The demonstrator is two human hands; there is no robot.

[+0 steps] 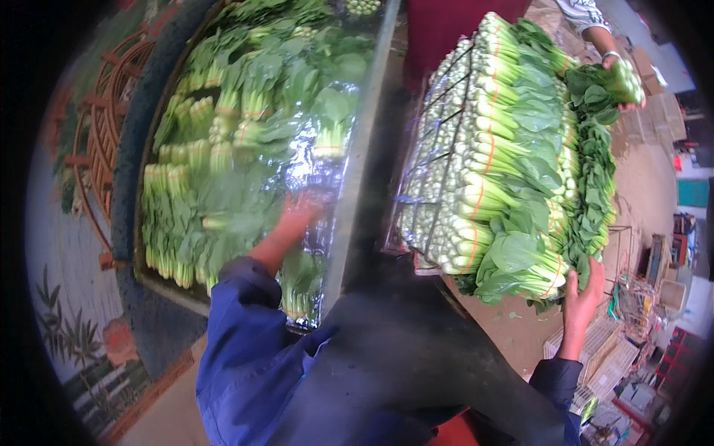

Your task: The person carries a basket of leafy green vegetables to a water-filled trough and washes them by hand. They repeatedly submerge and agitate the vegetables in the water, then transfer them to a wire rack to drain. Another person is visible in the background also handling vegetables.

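My left hand [304, 206] is in the water of a trough [340, 245], blurred, so its grip cannot be made out. Around it float and lie green leafy bunches [259, 100], apparently bok choy, tied with orange bands. On my other side stands a tall stack of the same banded bunches [491, 150], pale stalk ends facing out, inside a dark wire frame [457, 128]. My right hand [585, 287] is at the stack's near corner, thumb and fingers apart, beside the stalk ends of a bunch [535, 273]. Leaves show between thumb and fingers.
Across the stack, another person's hand [627, 100] holds a bunch [599, 89]. Pale crates [599, 351] and cluttered goods stand at the right. A reddish-brown curved rail [106, 134] runs beyond the trough's dark outer wall [125, 184]. A dark apron [385, 357] covers my front.
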